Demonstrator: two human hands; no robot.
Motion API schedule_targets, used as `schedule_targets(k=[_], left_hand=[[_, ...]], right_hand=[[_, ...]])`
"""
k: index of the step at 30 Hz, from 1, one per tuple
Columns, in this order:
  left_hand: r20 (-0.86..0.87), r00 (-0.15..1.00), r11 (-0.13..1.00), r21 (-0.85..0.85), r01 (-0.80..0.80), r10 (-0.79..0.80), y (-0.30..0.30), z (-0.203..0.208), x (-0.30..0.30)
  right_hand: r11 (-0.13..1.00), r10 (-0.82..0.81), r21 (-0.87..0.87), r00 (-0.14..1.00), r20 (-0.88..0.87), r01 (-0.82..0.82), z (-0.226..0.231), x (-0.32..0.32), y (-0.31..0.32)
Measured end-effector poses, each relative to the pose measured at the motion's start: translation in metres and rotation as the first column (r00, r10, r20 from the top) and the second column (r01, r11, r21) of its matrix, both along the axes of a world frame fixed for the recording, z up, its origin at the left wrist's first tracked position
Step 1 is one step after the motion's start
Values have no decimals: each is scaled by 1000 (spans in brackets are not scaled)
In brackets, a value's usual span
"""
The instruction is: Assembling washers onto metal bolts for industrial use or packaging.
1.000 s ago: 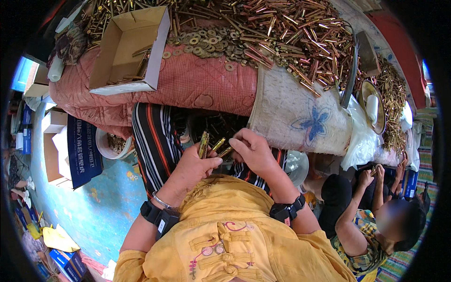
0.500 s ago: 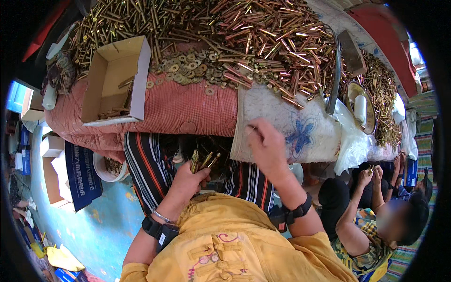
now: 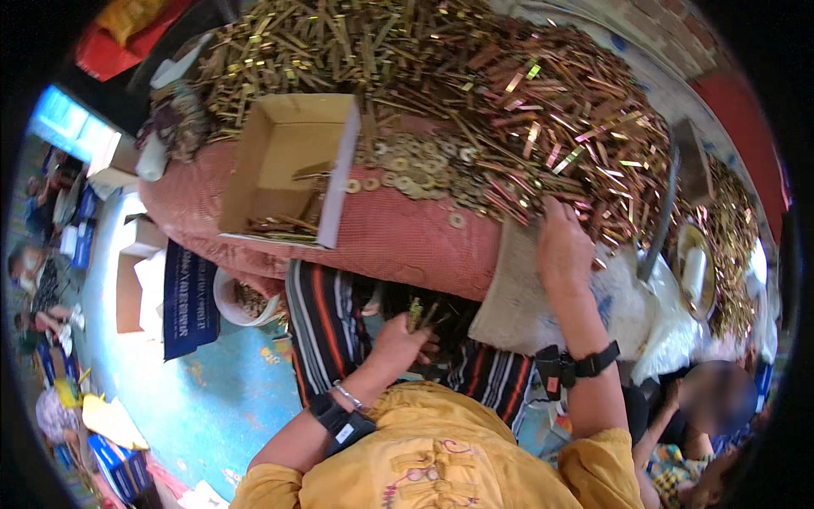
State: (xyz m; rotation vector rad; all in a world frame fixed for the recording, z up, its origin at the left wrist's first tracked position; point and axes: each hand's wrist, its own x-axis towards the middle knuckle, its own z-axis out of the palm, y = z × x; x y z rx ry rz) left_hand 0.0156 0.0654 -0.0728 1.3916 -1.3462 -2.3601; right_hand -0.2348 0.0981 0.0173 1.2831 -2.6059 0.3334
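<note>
My left hand (image 3: 398, 349) is closed round several brass-coloured metal rods (image 3: 415, 312), held upright above my lap; they look like slim bolts, though blur hides their detail. Reaching forward, my right hand (image 3: 564, 246) is at the near edge of a big heap of similar shiny rods (image 3: 585, 127). Its fingers are bunched and point down; whatever lies between them is hidden. Left of that hand, flat round washers (image 3: 415, 165) are spread on a red checked padded cloth (image 3: 424, 237). Under my right wrist lies a pale cloth (image 3: 509, 297).
An open cardboard box (image 3: 288, 127) with some rods inside stands on the red cloth. A bowl (image 3: 697, 271) holding a white roll and a clear plastic bag (image 3: 666, 339) lie to the right. A white bucket (image 3: 242, 301) stands on the floor. Another person (image 3: 712, 407) sits at lower right.
My right hand has moved forward from above the pale cloth to the heap's near edge. The left hand still holds its rods, now lower. The whole view has shifted, with the surroundings moving rightward.
</note>
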Motion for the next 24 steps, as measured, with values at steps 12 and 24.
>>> schedule_targets(k=[12, 24], left_hand=[[-10, 1000, 999, 42, 22, -22, 0, 29, 11], [-263, 965, 970, 234, 62, 2, 13, 54, 34]], right_hand=[[867, 331, -498, 778, 534, -26, 1, 62, 46], [916, 373, -392, 176, 911, 86, -27, 118, 76]])
